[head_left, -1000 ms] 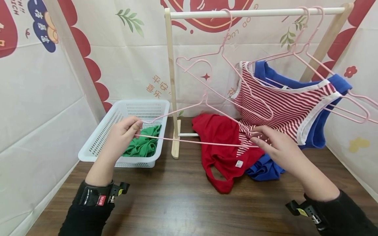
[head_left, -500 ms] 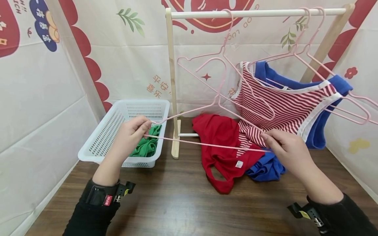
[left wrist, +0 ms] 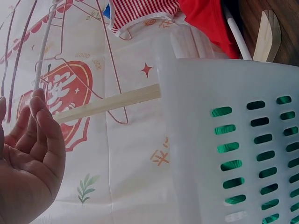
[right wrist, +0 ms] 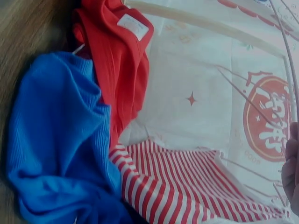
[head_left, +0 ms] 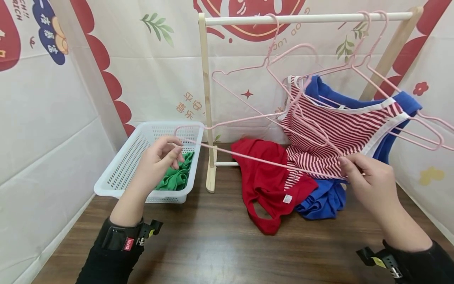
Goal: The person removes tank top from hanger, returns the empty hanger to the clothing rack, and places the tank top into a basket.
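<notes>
My right hand (head_left: 370, 179) pinches one end of a pink clothes hanger (head_left: 262, 159), held up in front of the rack, with its hook above the shoulder arms. The hanger's other end reaches toward the basket. My left hand (head_left: 156, 159) is just below that end, apart from it, its fingers loosely bent with nothing between them; the left wrist view also shows this hand (left wrist: 35, 154) holding nothing. Behind the hanger lies a red garment (head_left: 260, 173) on the table, next to a crumpled blue garment (head_left: 322, 201). At the right wrist view's edge, only part of the right hand (right wrist: 290, 172) shows.
A wooden rack with a white bar (head_left: 319, 18) carries an empty pink hanger (head_left: 241, 68), a red-striped top (head_left: 330, 122) and a blue top (head_left: 408, 103). At left stands a white basket (head_left: 103, 185) with green cloth (head_left: 177, 175). Printed white sheets surround the table (head_left: 227, 252).
My left hand has let go of the hanger and stays near the basket. My right hand has moved right with the hanger, whose hook has shifted right and up.
</notes>
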